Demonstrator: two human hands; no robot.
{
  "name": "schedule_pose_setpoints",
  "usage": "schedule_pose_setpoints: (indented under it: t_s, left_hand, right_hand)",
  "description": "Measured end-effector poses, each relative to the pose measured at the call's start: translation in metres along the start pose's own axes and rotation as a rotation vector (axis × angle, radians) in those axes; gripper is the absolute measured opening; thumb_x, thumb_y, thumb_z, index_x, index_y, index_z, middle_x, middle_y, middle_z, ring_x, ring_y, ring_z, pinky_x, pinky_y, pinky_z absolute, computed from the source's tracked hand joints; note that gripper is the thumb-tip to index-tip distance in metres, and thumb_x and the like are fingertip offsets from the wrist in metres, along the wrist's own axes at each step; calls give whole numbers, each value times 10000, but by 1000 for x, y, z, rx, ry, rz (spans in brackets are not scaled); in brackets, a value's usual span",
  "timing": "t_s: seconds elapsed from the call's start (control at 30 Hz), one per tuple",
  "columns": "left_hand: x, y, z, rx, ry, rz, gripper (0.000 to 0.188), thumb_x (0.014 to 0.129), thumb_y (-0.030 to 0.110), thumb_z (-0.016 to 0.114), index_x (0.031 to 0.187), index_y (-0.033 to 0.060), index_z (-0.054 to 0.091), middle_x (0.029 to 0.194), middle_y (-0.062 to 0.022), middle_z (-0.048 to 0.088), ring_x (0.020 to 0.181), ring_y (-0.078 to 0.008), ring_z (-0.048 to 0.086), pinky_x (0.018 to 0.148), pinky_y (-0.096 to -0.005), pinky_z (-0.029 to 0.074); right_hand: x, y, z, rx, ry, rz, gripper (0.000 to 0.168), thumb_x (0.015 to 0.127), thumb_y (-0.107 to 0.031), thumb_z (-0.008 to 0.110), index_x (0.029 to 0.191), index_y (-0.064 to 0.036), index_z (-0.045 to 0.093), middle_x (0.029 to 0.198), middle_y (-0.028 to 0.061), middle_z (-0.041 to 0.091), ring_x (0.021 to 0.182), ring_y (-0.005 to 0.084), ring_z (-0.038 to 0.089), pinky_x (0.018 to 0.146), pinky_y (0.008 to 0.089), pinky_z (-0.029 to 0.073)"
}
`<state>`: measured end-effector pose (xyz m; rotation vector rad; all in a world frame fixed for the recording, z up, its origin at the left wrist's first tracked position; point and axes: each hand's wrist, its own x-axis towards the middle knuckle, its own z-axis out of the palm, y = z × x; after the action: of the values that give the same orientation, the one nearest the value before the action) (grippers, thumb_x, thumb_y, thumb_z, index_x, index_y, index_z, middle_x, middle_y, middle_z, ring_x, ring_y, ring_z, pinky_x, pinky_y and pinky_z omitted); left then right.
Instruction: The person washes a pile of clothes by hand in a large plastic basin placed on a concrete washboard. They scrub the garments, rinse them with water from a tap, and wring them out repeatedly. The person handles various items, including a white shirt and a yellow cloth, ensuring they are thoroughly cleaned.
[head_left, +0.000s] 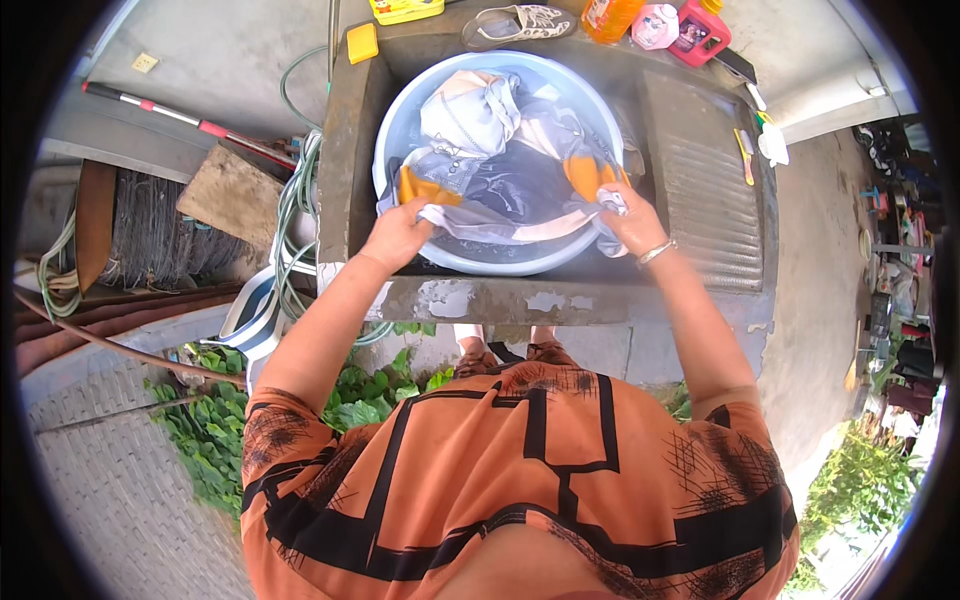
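A wet garment (517, 225) in pale grey, blue and orange stretches between my two hands over the near side of a light blue plastic basin (386, 127). My left hand (397, 234) grips one end at the basin's left rim. With my right hand (636, 219), a bracelet at its wrist, I clutch a bunched part at the right rim. White bundled cloth (465, 112) and dark blue fabric (517, 180) lie wet in the basin. Where one piece of cloth ends and another begins, I cannot tell.
The basin sits in a concrete sink (349, 150) with a ribbed washboard (705, 187) at right, where a small brush (744, 156) lies. A shoe (519, 27), a yellow soap bar (362, 43) and an orange detergent bottle (611, 19) line the back ledge. A green hose (296, 202) hangs at left.
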<state>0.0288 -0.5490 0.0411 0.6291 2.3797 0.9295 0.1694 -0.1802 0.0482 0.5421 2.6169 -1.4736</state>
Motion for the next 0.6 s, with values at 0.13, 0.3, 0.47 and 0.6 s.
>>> schedule_pose_setpoints:
  t_s: [0.13, 0.3, 0.47, 0.6]
  left_hand:
    - [11, 94, 76, -167, 58, 122, 267, 864, 228, 551, 1087, 87, 587, 915, -209, 659, 885, -390, 634, 789, -439, 502]
    - [-5, 98, 62, -70, -97, 464, 443, 803, 183, 610, 1240, 130, 563, 1049, -174, 644, 971, -366, 617, 837, -424, 494]
    - [-7, 90, 68, -207, -100, 748, 592, 757, 87, 671, 1326, 108, 510, 1176, -131, 612, 1083, -339, 569, 931, -407, 467]
    - [22, 44, 79, -119, 144, 641, 587, 733, 8, 616, 1306, 84, 511, 1266, -149, 561, 1184, -353, 510, 1041, -414, 401]
  right_hand:
    - [-23, -67, 90, 80, -71, -383, 727, 761, -118, 725, 1406, -123, 389, 1152, 121, 603, 1080, 223, 589, 945, 312, 451]
    - [-27, -42, 73, 200, -148, -232, 444, 729, -94, 744, 1149, -121, 607, 967, 138, 672, 940, 266, 674, 787, 326, 517]
    - [-56, -72, 37, -2, -50, -263, 346, 723, -65, 751, 1048, -97, 636, 852, 112, 672, 777, 229, 675, 705, 283, 509]
    - [-66, -83, 8, 264, 75, -137, 268, 750, 81, 675, 1000, 4, 619, 934, 57, 687, 879, 106, 634, 782, 245, 502]
